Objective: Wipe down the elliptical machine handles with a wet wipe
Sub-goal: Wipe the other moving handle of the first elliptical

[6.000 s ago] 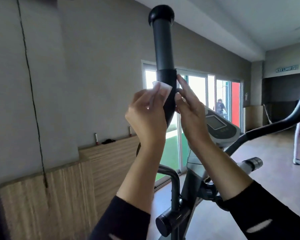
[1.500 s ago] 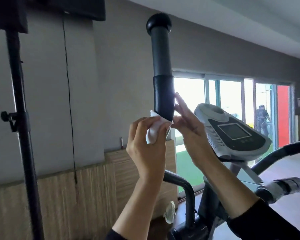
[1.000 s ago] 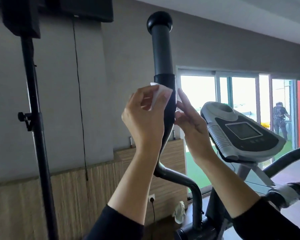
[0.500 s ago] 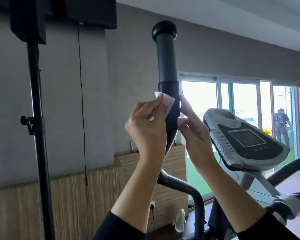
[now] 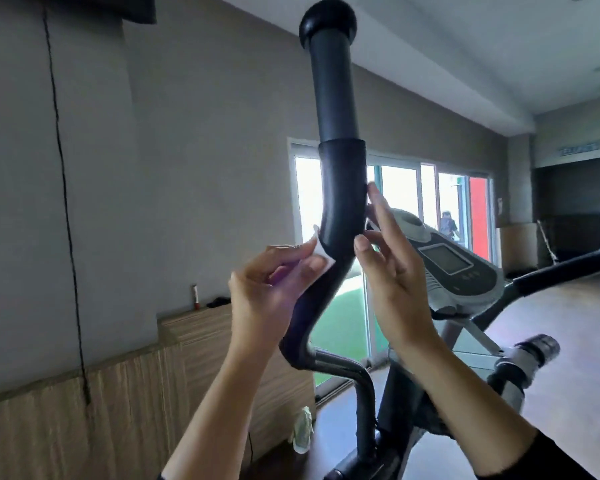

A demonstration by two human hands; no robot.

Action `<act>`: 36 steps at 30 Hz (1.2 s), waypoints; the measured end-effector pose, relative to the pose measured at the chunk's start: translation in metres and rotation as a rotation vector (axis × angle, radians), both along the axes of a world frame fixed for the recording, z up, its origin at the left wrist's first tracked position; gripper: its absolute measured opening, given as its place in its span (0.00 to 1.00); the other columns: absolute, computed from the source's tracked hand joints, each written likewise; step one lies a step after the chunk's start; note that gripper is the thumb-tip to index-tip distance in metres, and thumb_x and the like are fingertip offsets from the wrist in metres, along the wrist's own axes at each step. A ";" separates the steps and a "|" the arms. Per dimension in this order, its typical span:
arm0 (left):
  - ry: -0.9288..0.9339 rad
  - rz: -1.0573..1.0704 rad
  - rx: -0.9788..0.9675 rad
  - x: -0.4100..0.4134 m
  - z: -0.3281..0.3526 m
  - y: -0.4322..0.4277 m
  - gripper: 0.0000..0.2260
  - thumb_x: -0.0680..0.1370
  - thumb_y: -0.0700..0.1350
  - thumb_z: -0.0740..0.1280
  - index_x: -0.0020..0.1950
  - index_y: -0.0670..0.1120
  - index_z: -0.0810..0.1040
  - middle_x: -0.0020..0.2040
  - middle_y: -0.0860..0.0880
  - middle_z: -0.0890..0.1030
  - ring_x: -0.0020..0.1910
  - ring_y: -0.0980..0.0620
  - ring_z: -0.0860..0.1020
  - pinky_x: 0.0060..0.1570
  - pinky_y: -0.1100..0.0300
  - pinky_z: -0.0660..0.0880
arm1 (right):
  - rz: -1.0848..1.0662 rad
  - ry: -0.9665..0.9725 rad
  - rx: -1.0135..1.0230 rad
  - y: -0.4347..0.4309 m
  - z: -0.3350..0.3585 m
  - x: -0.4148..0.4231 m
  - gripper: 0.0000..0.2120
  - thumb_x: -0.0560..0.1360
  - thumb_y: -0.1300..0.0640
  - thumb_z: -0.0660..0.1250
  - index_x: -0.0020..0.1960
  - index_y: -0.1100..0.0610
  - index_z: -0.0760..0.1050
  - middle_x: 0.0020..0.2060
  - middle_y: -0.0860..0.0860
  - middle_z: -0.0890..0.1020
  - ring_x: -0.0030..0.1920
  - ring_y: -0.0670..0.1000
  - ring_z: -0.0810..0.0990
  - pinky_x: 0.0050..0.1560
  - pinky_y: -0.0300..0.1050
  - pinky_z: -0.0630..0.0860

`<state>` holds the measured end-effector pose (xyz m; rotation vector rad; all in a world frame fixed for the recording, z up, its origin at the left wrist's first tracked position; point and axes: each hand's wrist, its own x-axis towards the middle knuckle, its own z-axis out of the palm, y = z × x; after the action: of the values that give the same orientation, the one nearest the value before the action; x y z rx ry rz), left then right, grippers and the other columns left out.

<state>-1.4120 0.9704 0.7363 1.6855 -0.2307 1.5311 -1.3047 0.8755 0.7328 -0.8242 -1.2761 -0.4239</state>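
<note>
The elliptical's left handle (image 5: 336,140) rises as a black bar with a rounded cap, bending below its foam grip. My left hand (image 5: 267,292) pinches a small white wet wipe (image 5: 321,252) against the left side of the bend. My right hand (image 5: 392,271) touches the bar's right side with straight fingers; a bit of wipe shows behind them. The machine's right handle (image 5: 565,268) runs off to the right edge.
The grey console (image 5: 454,268) with its screen sits just right of my hands. A short grip (image 5: 530,351) sticks out lower right. A wood-panelled ledge (image 5: 194,320) with a small bottle lines the left wall. Glass doors (image 5: 409,202) stand behind; a cloth (image 5: 302,431) lies on the floor.
Both hands have slid down the bar from the grip's lower edge to the bend. The view has swung right, so the black stand at left is out of sight.
</note>
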 end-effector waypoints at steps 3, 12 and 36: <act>0.024 -0.123 0.016 0.004 0.018 0.006 0.05 0.72 0.41 0.72 0.47 0.47 0.84 0.40 0.53 0.85 0.38 0.54 0.83 0.36 0.61 0.79 | -0.128 0.017 -0.004 0.003 -0.003 -0.010 0.23 0.79 0.55 0.59 0.70 0.37 0.60 0.67 0.53 0.75 0.61 0.46 0.78 0.57 0.32 0.73; 0.171 -0.419 0.052 0.015 -0.004 0.060 0.07 0.70 0.40 0.73 0.47 0.40 0.85 0.41 0.44 0.84 0.40 0.53 0.82 0.40 0.65 0.75 | -0.463 0.033 0.035 0.008 -0.017 -0.024 0.25 0.77 0.51 0.63 0.72 0.39 0.61 0.71 0.51 0.70 0.66 0.49 0.74 0.61 0.39 0.75; 0.113 -0.541 -0.004 0.021 -0.009 0.053 0.05 0.70 0.40 0.77 0.44 0.47 0.84 0.43 0.42 0.81 0.42 0.50 0.81 0.45 0.61 0.76 | -0.644 0.144 0.055 0.016 -0.029 -0.052 0.26 0.79 0.60 0.63 0.73 0.41 0.61 0.73 0.46 0.67 0.72 0.51 0.69 0.70 0.58 0.68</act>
<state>-1.3908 1.0235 0.7275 1.5361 -0.5711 1.0307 -1.3564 0.8914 0.7033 -1.1926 -0.8399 -0.8888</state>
